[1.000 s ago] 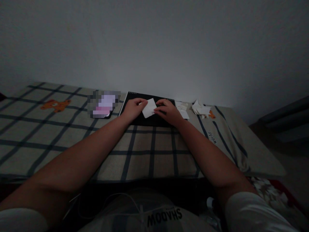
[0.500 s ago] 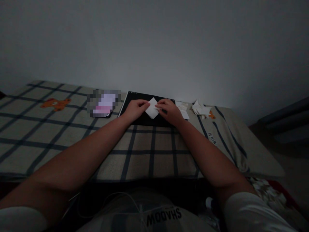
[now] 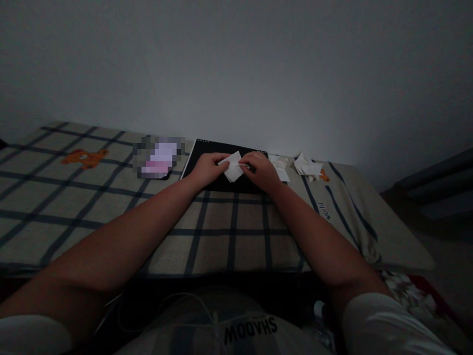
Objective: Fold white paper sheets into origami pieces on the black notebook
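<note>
Both hands pinch one white paper over a black pad. Left hand grips its left edge, right hand its right.

Pixelated object — unreadable (beside notebook)

Small white paper, partly folded

Dim and underexposed, brightest on the wall just behind the black pad, falling to near black below it; bowed at the edges
</note>
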A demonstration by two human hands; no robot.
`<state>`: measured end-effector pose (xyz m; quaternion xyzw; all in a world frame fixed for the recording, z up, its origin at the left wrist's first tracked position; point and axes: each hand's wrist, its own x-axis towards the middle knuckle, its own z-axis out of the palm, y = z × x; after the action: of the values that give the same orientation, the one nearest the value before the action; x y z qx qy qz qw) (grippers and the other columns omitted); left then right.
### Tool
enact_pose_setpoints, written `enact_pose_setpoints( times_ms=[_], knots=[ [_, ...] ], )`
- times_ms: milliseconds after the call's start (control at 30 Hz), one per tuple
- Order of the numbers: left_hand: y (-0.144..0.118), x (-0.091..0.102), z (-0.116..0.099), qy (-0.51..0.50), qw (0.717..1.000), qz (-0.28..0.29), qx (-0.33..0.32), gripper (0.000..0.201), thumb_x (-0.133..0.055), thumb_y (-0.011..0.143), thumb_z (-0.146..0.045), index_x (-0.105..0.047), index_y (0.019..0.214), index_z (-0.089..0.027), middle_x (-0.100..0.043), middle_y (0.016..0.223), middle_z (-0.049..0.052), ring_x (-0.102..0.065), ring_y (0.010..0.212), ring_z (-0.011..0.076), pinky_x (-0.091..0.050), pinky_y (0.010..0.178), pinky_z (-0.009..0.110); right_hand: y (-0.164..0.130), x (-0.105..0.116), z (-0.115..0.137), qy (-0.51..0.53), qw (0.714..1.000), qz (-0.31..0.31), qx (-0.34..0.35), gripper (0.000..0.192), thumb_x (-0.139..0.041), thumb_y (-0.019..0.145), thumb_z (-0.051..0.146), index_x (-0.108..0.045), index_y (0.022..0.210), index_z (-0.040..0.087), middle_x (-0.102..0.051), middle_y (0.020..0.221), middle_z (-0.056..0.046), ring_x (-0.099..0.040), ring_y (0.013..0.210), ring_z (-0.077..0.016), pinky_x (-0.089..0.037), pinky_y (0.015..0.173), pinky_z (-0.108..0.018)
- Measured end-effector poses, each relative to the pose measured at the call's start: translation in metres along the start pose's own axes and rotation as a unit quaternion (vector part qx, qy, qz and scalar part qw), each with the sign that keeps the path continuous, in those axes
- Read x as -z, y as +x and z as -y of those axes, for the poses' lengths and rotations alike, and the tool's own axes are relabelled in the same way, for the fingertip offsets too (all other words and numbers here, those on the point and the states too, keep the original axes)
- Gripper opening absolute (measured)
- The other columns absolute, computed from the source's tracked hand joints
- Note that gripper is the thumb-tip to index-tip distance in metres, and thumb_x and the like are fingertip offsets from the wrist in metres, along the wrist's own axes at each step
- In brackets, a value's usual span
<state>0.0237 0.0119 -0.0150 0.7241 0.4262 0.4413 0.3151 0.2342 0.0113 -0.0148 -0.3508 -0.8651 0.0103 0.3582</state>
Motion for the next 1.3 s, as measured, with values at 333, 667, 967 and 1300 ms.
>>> enact_pose_setpoints(
  times_ms=[333,667,967,1300],
  knots=[
    [0.0,0.001,-0.001,0.004,1.0,0.008,-0.002,0.041,-0.061,0.08,-0.033,-0.07,0.115,-0.015,-0.071,0.114,0.009,-0.066,0.102,0.0255,-0.048,0.094,0.037,0.001,-0.002,-0.001,-0.016,0.999,-0.034,0.023,0.018,-0.053,0.09,0.023,-0.071,0.093,0.018,-0.071,0.097,-0.009,-0.061,0.094,-0.0218,-0.046,0.088,-0.039],
    [0.001,0.001,0.001,0.004,1.0,0.029,0.0,0.04,-0.061,0.077,-0.029,-0.072,0.112,-0.014,-0.072,0.11,0.009,-0.067,0.097,0.0244,-0.051,0.088,0.035,0.001,0.002,0.009,0.012,0.997,-0.066,-0.041,0.016,-0.054,0.088,0.024,-0.068,0.088,0.017,-0.068,0.081,-0.006,-0.06,0.075,-0.0173,-0.046,0.071,-0.031],
    [0.0,0.002,0.0,0.016,0.999,0.031,0.002,0.038,-0.06,0.075,-0.027,-0.073,0.108,-0.014,-0.074,0.104,0.007,-0.067,0.092,0.0227,-0.052,0.083,0.032,0.004,0.002,0.018,0.038,0.989,-0.095,-0.104,0.015,-0.054,0.084,0.026,-0.066,0.082,0.017,-0.066,0.076,-0.004,-0.056,0.068,-0.0155,-0.044,0.066,-0.029],
    [0.0,0.002,-0.003,0.02,0.999,0.044,0.014,0.037,-0.059,0.073,-0.029,-0.074,0.103,-0.012,-0.075,0.098,0.007,-0.067,0.086,0.022,-0.052,0.076,0.03,0.004,-0.003,0.017,0.134,0.957,-0.104,-0.237,0.019,-0.055,0.079,0.032,-0.066,0.082,0.017,-0.064,0.071,-0.001,-0.058,0.065,-0.0156,-0.044,0.063,-0.028]
  ],
)
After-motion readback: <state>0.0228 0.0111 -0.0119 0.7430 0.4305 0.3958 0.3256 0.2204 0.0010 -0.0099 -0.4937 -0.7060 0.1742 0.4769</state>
